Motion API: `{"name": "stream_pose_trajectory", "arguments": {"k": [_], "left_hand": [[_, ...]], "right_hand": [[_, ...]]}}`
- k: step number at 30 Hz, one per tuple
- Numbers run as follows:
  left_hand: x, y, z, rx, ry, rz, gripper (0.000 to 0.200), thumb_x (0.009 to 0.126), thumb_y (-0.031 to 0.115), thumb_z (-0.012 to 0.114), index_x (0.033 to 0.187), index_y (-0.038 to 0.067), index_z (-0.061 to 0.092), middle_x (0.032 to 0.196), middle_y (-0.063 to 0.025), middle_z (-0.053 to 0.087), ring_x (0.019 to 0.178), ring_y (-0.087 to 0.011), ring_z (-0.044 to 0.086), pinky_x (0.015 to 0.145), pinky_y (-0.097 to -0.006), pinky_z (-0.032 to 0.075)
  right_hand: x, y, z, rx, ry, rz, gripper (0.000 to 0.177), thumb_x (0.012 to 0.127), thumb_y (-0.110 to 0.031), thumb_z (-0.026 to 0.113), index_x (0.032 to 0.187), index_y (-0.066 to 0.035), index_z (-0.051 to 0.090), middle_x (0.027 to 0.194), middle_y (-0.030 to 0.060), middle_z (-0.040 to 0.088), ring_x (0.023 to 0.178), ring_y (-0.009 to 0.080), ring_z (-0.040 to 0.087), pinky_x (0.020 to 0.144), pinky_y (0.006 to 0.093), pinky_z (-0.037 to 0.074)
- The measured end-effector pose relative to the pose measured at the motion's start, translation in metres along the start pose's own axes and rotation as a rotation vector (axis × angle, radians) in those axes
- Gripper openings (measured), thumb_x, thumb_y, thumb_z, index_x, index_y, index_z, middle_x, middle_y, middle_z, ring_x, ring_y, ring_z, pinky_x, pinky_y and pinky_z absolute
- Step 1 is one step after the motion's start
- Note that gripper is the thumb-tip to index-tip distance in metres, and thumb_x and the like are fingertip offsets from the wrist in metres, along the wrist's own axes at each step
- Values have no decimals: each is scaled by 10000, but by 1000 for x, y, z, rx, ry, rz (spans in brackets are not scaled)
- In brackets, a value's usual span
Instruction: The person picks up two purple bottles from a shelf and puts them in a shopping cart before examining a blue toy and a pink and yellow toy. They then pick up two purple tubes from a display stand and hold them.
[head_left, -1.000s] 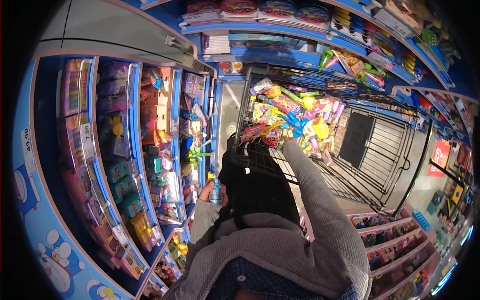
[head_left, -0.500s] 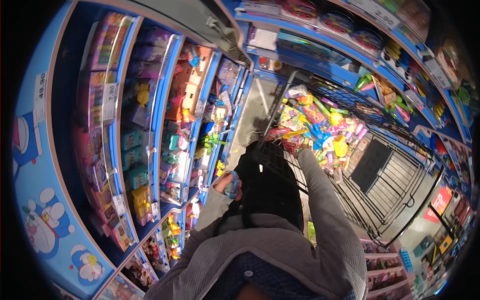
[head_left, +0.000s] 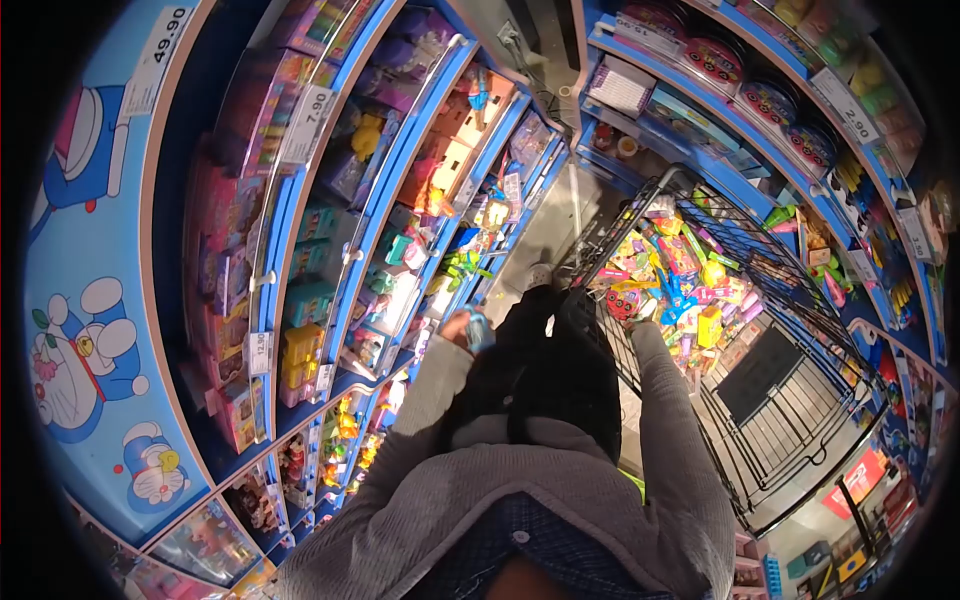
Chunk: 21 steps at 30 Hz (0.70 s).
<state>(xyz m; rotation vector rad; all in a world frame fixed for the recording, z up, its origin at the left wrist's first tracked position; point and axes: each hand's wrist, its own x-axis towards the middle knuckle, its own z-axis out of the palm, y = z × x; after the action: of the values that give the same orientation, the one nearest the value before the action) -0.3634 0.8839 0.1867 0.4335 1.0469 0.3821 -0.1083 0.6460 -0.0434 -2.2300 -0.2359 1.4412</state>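
Observation:
My left hand [head_left: 457, 329] is closed around a small blue, shiny item [head_left: 479, 331] whose kind I cannot make out. It hangs at my left side, near the toy shelves. My right hand [head_left: 641, 327] is at the near side of a black wire shopping cart [head_left: 775, 440], beside a pink-and-black packet [head_left: 622, 303]. The fingers of that hand are mostly hidden, and whether they grip anything does not show. Inside the cart lies a heap of colourful packaged toys, among them a yellow box [head_left: 709, 327] and a blue toy [head_left: 681, 298].
Blue-edged shelves [head_left: 325, 215] full of boxed toys rise on the left, next to a blue cartoon panel [head_left: 95, 330]. More stocked shelves [head_left: 740, 120] run behind and right of the cart. A dark flat panel [head_left: 760, 375] sits in the cart's basket.
The view has turned and shifted, so shelves and cart appear displaced. A light shoe now shows ahead on the floor. My left hand still holds the blue item; my right stays at the cart.

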Motion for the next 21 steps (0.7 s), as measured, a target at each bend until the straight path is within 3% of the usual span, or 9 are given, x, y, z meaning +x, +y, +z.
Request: {"name": "stream_pose_trajectory", "arguments": {"k": [2, 3, 5, 6, 11, 15, 17, 18, 21], "left_hand": [[14, 0, -39, 30, 459, 63, 305, 702, 264, 616, 902, 54, 519, 765, -102, 569, 655, -202, 566, 541, -319, 451], [54, -27, -143, 127, 204, 285, 314, 683, 272, 644, 877, 60, 517, 755, -69, 565, 653, -169, 545, 532, -294, 435], [33, 1, -109, 252, 700, 181, 225, 692, 149, 636, 847, 65, 496, 754, -52, 557, 685, -148, 521, 563, -270, 422], [35, 4, -112, 245, 701, 182, 225, 692, 149, 636, 847, 65, 496, 754, -52, 557, 685, -148, 521, 563, -270, 422], [38, 11, -137, 142, 958, 726, 177, 716, 60, 631, 782, 71, 467, 746, -35, 549, 658, -131, 505, 615, -248, 431], [71, 8, -186, 366, 1016, 834, 229, 684, 1, 640, 792, 56, 446, 733, -27, 516, 658, -130, 493, 623, -215, 414], [83, 13, -182, -18, 914, 985, 244, 663, -3, 653, 782, 67, 451, 650, 15, 450, 604, -98, 427, 581, -199, 371], [79, 16, -180, 287, 1020, 834, 238, 680, 18, 647, 810, 43, 449, 687, -5, 453, 628, -121, 455, 590, -221, 392], [88, 19, -182, 569, 1116, 731, 242, 672, 36, 657, 816, 44, 462, 678, -9, 451, 608, -117, 420, 568, -233, 368]], "right_hand": [[3, 9, 6, 378, 45, -14, 309, 716, -234, 620, 871, 26, 555, 742, 110, 594, 645, 209, 516, 603, 320, 400], [23, 33, 14, 371, 42, -14, 309, 716, -234, 620, 871, 26, 555, 742, 110, 594, 645, 209, 516, 603, 320, 400], [55, 73, 26, 1573, -55, 260, 277, 705, -206, 638, 858, 3, 540, 675, 85, 560, 598, 189, 475, 572, 312, 384], [56, 72, 23, 1566, -56, 259, 277, 705, -206, 638, 858, 3, 540, 675, 85, 560, 598, 189, 475, 572, 312, 384], [49, 63, 2, 1143, 53, 179, 303, 685, -167, 643, 912, -13, 515, 739, 87, 548, 630, 176, 478, 576, 297, 397], [29, 45, -24, 800, 152, 118, 343, 669, -136, 647, 956, -26, 495, 789, 89, 540, 657, 165, 482, 579, 285, 408], [11, 28, -37, 707, 188, 101, 355, 665, -128, 648, 967, -29, 490, 802, 90, 537, 663, 163, 482, 580, 282, 410], [-3, 13, -40, 631, 274, 105, 380, 668, -166, 660, 971, -15, 487, 807, 84, 535, 668, 158, 479, 597, 275, 403], [-19, 1, -44, 552, 423, 97, 494, 659, -272, 695, 992, 19, 475, 814, 66, 528, 679, 151, 463, 646, 262, 382]]}}
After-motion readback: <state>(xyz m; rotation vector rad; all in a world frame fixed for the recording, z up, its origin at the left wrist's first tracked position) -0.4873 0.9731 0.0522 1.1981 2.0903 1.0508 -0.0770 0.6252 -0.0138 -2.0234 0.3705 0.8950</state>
